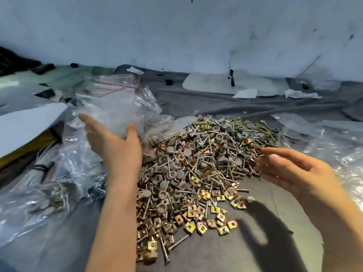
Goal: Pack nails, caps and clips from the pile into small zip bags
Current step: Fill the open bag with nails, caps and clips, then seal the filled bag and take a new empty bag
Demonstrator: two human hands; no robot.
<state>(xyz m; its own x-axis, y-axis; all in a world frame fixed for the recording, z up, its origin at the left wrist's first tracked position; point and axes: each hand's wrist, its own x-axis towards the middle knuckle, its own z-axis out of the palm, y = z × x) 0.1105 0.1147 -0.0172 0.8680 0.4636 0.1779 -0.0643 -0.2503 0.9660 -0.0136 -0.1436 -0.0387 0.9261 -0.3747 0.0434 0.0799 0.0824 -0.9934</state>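
The grey cloth (265, 242) carries everything, and most of its middle is taken by the pile (206, 158), a broad unsorted heap that still looks large, so the packing seems far from finished. The step in hand appears to be fetching a fresh bag. The next move calls for separating one thin bag from the rest and parting its mouth before any pieces go in.

To the left of the pile stands a stack of empty zip bags (110, 103), clear with red seal lines. Below it, at lower left, lies a filled bag (49, 201) showing nails, caps and clips through the plastic. More crumpled clear plastic (324, 146) lies to the right; its contents cannot be made out.

The left hand (115, 146) is spread, fingers straight, against the stack of empty bags, not yet closed on any. The right hand (290, 169) hovers at the pile's right edge, fingers loose and blurred, with nothing visibly held.

Among the loose pieces, grey caps (186, 153) cluster mid-pile, nails (177, 242) lie throughout, and yellow clips (202, 226) gather at the near edge.
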